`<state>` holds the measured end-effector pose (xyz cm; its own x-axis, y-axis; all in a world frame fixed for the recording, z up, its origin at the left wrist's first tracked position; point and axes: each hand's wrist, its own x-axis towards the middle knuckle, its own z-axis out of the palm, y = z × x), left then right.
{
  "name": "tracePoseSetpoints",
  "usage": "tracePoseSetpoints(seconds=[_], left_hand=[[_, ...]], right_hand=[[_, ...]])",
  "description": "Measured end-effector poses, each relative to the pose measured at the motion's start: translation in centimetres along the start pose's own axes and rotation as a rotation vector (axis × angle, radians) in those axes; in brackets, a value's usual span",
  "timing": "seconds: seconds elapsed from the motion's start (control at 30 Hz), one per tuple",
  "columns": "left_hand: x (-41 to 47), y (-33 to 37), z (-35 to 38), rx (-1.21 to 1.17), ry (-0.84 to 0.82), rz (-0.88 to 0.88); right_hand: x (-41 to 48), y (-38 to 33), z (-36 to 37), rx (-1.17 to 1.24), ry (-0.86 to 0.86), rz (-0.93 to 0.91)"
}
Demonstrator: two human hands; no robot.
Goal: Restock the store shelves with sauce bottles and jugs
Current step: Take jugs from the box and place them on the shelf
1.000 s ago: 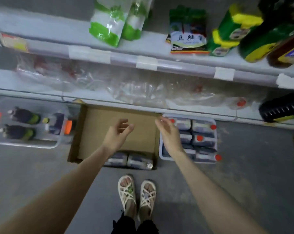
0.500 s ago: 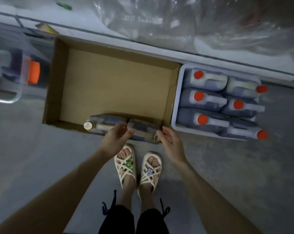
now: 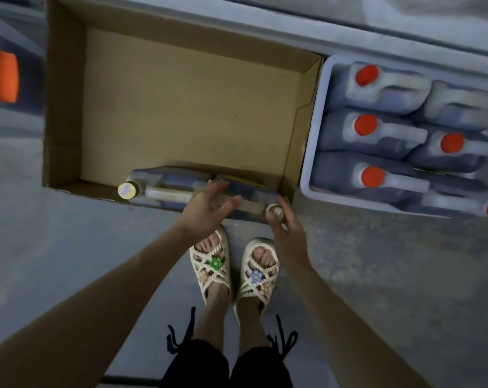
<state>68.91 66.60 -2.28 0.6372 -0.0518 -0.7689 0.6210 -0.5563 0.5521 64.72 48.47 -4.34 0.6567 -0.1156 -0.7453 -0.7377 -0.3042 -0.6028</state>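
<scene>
A person's left hand (image 3: 206, 210) hovers spread open over two dark, yellow-capped plastic sauce jugs (image 3: 167, 183) lying in a brown cardboard box (image 3: 192, 107); the right hand (image 3: 287, 233) curls beside one cap (image 3: 275, 210), grip unclear. Lifted by the cap alone, a jug may slip.

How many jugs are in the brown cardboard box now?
2. One jug is against the near wall, yellow cap at left; the other jug is right of it, partly under the left hand. None seems hidden.

Matt brown cardboard box (image 3: 186, 107), smooth translucent plastic jugs (image 3: 377, 91), pale plastic crate (image 3: 311, 152), rough grey concrete floor (image 3: 405, 275)
</scene>
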Motion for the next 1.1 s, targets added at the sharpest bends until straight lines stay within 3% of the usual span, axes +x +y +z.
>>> tracePoseSetpoints(seconds=[0.5, 0.73, 1.1], left_hand=[[12.7, 3.3, -2.5, 0.02, 0.024, 0.204], [18.1, 1.9, -1.8, -0.089, 0.08, 0.168], [16.9, 2.9, -1.9, -0.099, 0.188, 0.203]], right_hand=[[12.3, -6.0, -1.0, 0.055, 0.108, -0.047], [17.2, -5.8, 0.1, 0.093, 0.157, -0.062], [16.9, -8.0, -0.7, 0.002, 0.124, -0.184]])
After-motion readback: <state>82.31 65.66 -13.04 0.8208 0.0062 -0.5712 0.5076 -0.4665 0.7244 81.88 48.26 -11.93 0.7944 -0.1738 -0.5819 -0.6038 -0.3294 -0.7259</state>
